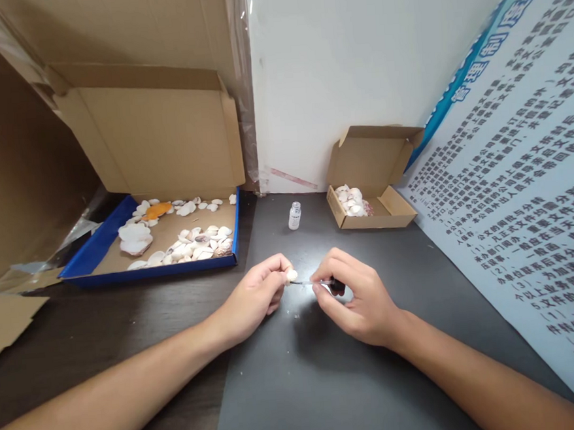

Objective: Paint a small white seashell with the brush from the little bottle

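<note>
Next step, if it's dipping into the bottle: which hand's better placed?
Right, probably: the right hand holds the black-ended tool, with the bottle standing ahead; the left hand pinches a small shell.

Rm. either side of bottle (upright); sm. box blocks far R; lg. blue box, far L.

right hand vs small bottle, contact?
Apart: the head view shows a strip of dark mat between the right hand and the small bottle, which stands farther back.
</note>
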A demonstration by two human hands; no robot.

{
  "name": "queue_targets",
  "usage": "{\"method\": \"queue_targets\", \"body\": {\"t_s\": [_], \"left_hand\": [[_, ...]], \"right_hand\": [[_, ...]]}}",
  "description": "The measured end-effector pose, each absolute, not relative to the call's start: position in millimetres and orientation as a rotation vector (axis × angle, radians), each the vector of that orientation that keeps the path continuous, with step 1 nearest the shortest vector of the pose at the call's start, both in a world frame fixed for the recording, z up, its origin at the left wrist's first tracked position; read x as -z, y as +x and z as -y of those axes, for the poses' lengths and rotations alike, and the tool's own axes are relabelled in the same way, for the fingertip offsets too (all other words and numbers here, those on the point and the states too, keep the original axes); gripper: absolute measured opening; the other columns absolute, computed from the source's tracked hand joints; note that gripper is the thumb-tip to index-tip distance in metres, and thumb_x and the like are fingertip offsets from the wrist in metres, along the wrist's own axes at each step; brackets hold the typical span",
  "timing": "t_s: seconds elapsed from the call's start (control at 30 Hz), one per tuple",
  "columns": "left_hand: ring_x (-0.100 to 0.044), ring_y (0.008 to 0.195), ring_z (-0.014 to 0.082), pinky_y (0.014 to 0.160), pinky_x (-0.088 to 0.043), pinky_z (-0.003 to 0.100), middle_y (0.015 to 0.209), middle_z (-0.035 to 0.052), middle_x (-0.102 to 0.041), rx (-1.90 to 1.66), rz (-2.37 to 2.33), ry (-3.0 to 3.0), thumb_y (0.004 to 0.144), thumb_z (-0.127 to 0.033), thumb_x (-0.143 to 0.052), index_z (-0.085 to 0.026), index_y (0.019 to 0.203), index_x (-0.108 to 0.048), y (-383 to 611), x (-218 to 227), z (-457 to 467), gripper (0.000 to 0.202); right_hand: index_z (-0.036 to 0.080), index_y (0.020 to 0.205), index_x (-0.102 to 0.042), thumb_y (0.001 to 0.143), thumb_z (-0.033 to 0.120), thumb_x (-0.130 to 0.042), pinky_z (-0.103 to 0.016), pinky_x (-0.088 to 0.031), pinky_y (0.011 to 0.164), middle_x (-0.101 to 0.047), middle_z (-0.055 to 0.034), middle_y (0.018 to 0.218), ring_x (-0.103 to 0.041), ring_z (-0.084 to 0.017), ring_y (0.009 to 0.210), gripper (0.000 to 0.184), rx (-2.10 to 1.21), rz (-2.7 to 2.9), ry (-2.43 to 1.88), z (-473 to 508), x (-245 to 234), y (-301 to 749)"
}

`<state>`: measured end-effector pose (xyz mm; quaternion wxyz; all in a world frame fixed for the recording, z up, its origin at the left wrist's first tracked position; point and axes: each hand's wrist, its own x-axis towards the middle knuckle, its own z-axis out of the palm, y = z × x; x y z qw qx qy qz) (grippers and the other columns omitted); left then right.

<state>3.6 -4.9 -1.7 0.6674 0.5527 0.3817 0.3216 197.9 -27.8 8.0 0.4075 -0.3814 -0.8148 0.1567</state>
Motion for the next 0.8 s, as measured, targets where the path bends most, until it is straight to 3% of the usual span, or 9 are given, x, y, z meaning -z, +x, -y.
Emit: {"method": "queue_targets", "body": {"t_s": [0.2,0.8], "left_hand": [[-0.021,0.050,0.0088,0.047,-0.022,0.022,0.057,-0.0094,-0.025,-0.736,-0.842,1.229,0.083,-0.031,-0.048,-0.021,0.077,-0.043,2.9,2.3,4.3,0.012],[-0.021,0.051,0.0094,0.047,-0.022,0.023,0.056,-0.0092,-0.025,-0.709,-0.844,1.247,0.081,-0.029,-0.047,-0.022,0.077,-0.043,2.8,1.0,4.5,0.010]], "right_hand": [[0.019,0.079,-0.056,0.084,0.012,-0.054,-0.024,-0.040,0.055,-0.053,0.0009,0.080,-0.047,-0.009,0.058,0.009,-0.374,2.049,-1.181,22.8,-6.8,202.0],[0.020,0.083,-0.058,0.086,0.012,-0.053,-0.025,-0.042,0.057,-0.054,0.0002,0.080,-0.049,-0.011,0.061,0.009,-0.421,2.072,-1.110,24.6,-6.9,201.3]]}}
